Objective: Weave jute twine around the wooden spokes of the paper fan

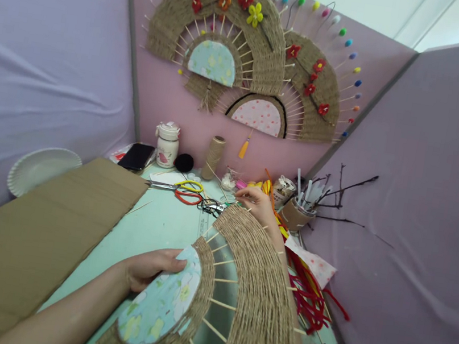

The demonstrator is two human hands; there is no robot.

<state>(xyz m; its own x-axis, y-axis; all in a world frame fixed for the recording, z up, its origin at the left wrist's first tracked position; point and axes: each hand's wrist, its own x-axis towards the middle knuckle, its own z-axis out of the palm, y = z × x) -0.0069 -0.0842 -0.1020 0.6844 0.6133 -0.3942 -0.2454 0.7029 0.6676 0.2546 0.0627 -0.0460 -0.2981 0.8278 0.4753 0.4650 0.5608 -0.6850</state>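
Resting flat on the floral centre of a half-woven fan (pixel 236 299), the left hand (pixel 152 267) presses down, fingers (pixel 176 256) laid together along the paper's edge, holding nothing. The fan lies on the table (pixel 161 225) straight ahead, its twine band arching over thin wooden spokes (pixel 221 303). At the fan's far rim the right hand (pixel 256 201) sits with fingertips drawn together, seemingly pinching a strand of twine; the strand itself is too thin to make out. Just beyond that hand lie yellow and red scissors (pixel 186 190), a twine spool (pixel 213 157) and a small white jar (pixel 167 144). Red and yellow pipe cleaners (pixel 308 296) are heaped to the right, beside a cup of tools (pixel 298 211). A cardboard sheet (pixel 30 234) and a paper plate (pixel 40 167) sit left. Two finished fans (pixel 248 48) hang on the pink wall
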